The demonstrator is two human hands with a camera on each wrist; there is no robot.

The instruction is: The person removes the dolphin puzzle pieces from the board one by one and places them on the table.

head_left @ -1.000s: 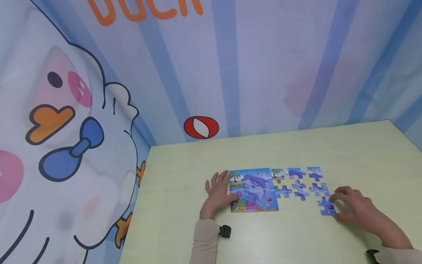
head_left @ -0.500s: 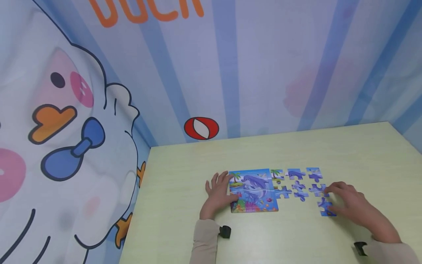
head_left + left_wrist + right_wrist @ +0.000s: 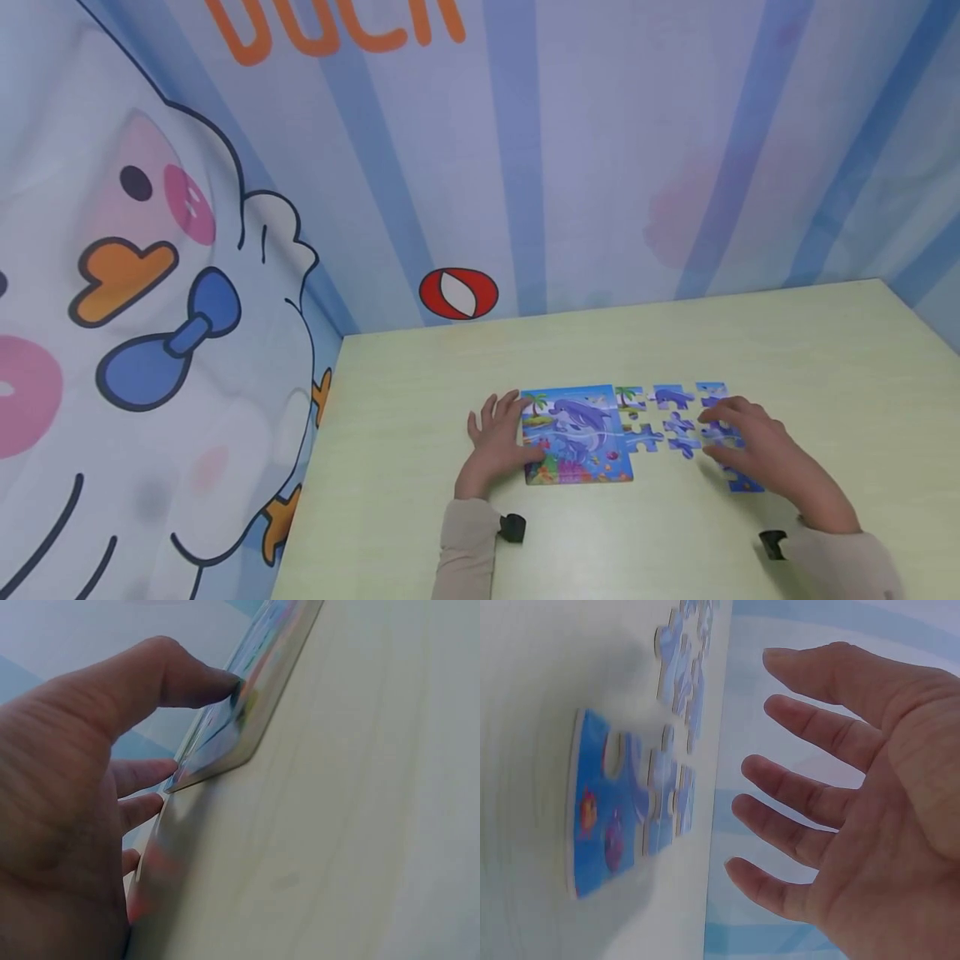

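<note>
A dolphin picture board (image 3: pixel 577 433) lies flat on the table. My left hand (image 3: pixel 495 437) rests at its left side, thumb on its face and the other fingers, spread, along the edge. In the left wrist view the thumb (image 3: pixel 199 684) presses near a corner of the board. To the right of the board, loose jigsaw pieces lie in rows, among them a palm-tree piece (image 3: pixel 628 397) and a dolphin piece (image 3: pixel 672 396). Above the right-hand pieces hovers my right hand (image 3: pixel 768 450), fingers spread and holding nothing. A blue piece with sea creatures (image 3: pixel 604 817) lies flat below it, partly covered in the head view.
The pale wooden table (image 3: pixel 405 417) extends around the board and pieces. Behind it hangs a striped blue backdrop (image 3: pixel 600 167), with a printed duck (image 3: pixel 247 350) on the left side. Black wrist straps (image 3: pixel 512 527) show at both sleeves.
My right hand has left the lower right piece and moved left and slightly up, over the right-hand column. The left hand and the board have stayed put.
</note>
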